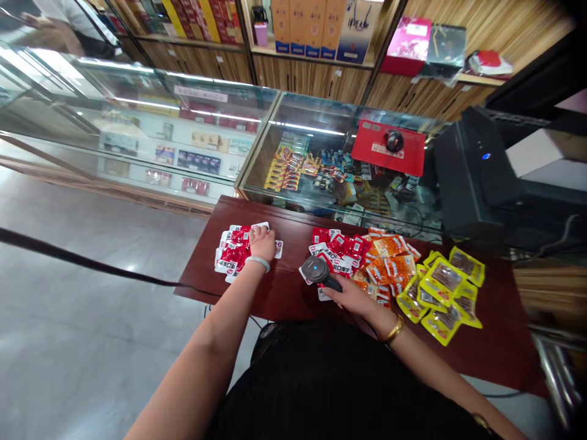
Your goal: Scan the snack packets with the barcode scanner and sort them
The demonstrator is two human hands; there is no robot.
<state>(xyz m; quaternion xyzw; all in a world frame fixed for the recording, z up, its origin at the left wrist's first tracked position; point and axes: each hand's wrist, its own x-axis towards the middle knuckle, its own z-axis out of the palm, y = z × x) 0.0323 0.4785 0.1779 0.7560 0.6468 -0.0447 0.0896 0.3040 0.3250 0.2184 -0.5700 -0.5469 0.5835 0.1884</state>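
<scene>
My left hand [263, 243] lies over the left pile of red-and-white snack packets [235, 252], its fingers apart and touching the top of the pile. Whether a packet is pinched under the palm is hidden. In my right hand [353, 296] is a black barcode scanner [316, 269], held by its handle with a small blue light showing on its head. The scanner is over a second pile of red-and-white packets [342, 249]. Orange snack packets [389, 263] lie just right of that pile, and yellow packets [443, 280] are farther right.
All the piles rest on a dark red-brown table [284, 293]. Behind it stands a glass display counter [257, 177], with a red mat [371, 153] and a black mouse [393, 141] on top. A dark machine [472, 171] is at right. Another person [68, 27] is at upper left.
</scene>
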